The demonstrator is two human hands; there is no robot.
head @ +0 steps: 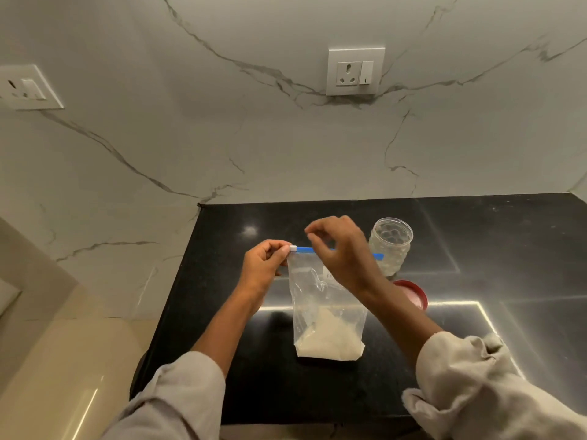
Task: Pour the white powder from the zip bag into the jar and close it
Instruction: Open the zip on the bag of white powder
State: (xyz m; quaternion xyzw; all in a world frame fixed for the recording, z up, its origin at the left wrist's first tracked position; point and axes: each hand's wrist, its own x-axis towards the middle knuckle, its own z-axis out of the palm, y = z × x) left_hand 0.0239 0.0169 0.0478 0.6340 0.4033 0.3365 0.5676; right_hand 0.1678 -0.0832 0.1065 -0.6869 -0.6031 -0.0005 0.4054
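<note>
While the bag [327, 312] stands upright on the tabletop [476, 360], left hand [262, 265] pinches the slider [293, 248] end; right hand [341, 249] hovers over the strip, fingers curled, holding nothing visible. Jar [391, 244] open behind, lid [413, 295] beside. Keep bag upright and steady; part the seal fully before tipping.

Your picture is a bit dim and warm. Bright light strips shine back off the shiny black counter [524, 249]. The edges bend, and the wall [190, 138] looks curved.
</note>
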